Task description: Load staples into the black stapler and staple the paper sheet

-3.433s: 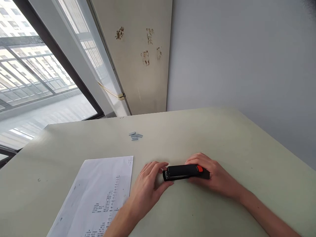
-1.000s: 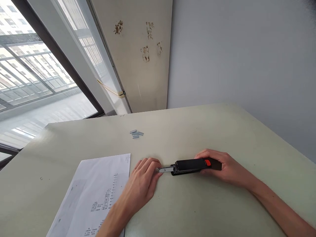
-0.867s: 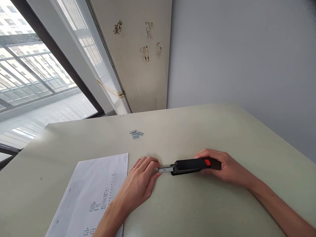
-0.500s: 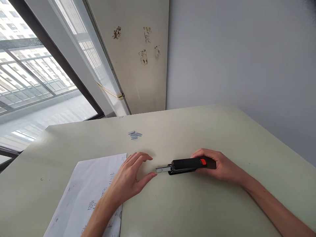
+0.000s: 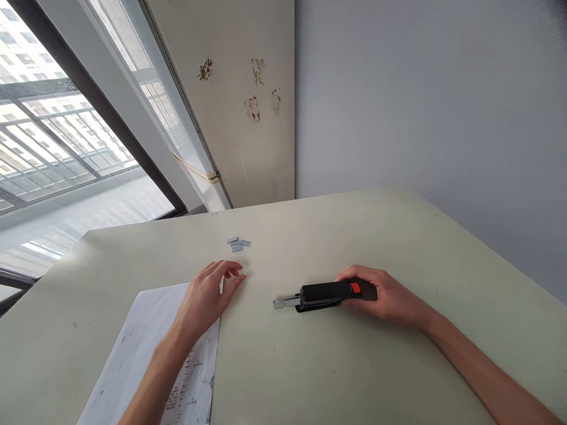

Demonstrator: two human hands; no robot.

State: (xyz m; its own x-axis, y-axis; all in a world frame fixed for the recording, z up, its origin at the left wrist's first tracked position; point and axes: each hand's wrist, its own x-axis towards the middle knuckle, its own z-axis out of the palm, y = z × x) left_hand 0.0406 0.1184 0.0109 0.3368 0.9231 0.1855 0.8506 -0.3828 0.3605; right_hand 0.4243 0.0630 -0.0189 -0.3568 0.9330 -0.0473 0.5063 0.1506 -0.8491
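Note:
My right hand point(image 5: 384, 295) is wrapped around the rear of a black stapler point(image 5: 325, 292) with a red button. The stapler lies on its side or low on the table, and its metal staple tray point(image 5: 286, 303) sticks out from the left end. My left hand point(image 5: 208, 298) hovers over the upper right part of the printed paper point(image 5: 142, 336), fingers curved and thumb apart, holding nothing that I can see. Just beyond its fingertips lies a small pile of staple strips point(image 5: 238, 244).
The pale table point(image 5: 354, 366) stretches under everything, its far edge meeting a grey wall point(image 5: 420, 100) and a stained cream panel point(image 5: 252, 147). A window point(image 5: 57, 130) with a dark frame stands at the left.
My left hand has moved left and up, away from the stapler's tray and nearer the staple strips. My right hand keeps its hold on the stapler; the view has shifted slightly.

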